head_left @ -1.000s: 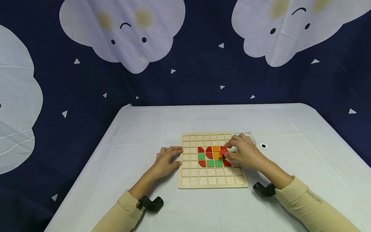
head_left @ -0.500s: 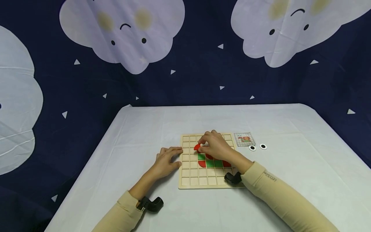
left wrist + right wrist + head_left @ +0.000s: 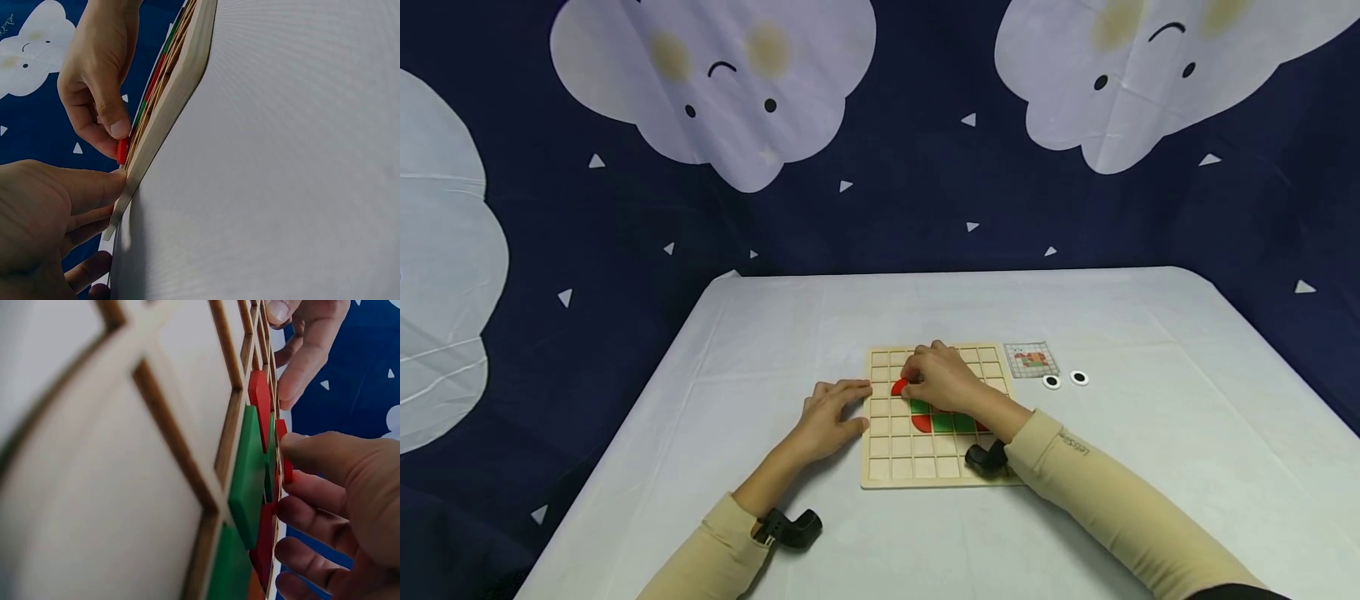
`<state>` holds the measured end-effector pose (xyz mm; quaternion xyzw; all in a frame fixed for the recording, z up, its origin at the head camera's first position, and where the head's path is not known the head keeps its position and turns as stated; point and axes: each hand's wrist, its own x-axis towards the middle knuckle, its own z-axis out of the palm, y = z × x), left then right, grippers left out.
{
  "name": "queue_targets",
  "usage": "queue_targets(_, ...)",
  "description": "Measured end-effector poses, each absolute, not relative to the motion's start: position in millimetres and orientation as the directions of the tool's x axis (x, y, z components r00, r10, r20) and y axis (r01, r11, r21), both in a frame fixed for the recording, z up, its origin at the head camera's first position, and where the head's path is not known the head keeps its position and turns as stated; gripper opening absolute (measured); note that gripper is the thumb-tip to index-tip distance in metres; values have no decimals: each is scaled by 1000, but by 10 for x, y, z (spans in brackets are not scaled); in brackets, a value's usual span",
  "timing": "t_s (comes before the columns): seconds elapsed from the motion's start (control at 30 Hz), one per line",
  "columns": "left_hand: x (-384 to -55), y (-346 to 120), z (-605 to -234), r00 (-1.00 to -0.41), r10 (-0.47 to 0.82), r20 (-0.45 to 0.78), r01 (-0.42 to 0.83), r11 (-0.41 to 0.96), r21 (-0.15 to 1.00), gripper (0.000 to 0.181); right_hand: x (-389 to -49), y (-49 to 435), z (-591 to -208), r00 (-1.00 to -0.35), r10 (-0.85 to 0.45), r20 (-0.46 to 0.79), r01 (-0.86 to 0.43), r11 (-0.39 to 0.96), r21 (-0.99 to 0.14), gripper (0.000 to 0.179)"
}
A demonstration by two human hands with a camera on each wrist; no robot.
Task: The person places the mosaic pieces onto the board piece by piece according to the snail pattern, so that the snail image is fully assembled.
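Observation:
A wooden grid board (image 3: 891,472) lies on the white table. My right hand (image 3: 946,379) reaches over its left half and pinches a red rounded tile (image 3: 898,387) between thumb and fingers. In the right wrist view the red tile (image 3: 286,453) stands at the grid beside other tiles. Below the hand show green tiles (image 3: 953,423) and a red quarter-circle tile (image 3: 922,423); the hand hides the tiles behind it. My left hand (image 3: 824,421) rests against the board's left edge, its thumb and fingers touching the rim, as the left wrist view shows too.
A small pattern card (image 3: 1032,360) lies by the board's upper right corner. Two white discs with black centres, one nearer (image 3: 1051,382) and one farther right (image 3: 1079,377), lie beside it. Behind the table hangs a dark blue cloth (image 3: 925,225) with clouds.
My right hand has moved from the board's right side to its left part, now holding a red tile there. The card and one disc have come into view. My left hand has stayed.

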<state>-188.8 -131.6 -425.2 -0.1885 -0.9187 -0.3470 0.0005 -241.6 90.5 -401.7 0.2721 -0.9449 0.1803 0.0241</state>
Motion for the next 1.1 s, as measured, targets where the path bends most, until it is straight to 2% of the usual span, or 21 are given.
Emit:
queue_targets(0.5, -1889, -1321, -4239, -931, 342, 132, 342, 683, 645, 45, -2433, 903, -4037, -842, -525, 127, -536, 785, -311, 25)
queue_targets(0.7, -1891, -1317, -4243, -930, 344, 126, 341, 686, 643, 45, -2393, 957, -3968, -849, -511, 134, -524, 779, -345, 25)
queue_targets(1.1, -1878, -1304, -4232, -936, 332, 117, 325, 684, 653, 46, -2274, 1581, -3777, -893, -398, 210, -450, 790, -416, 31)
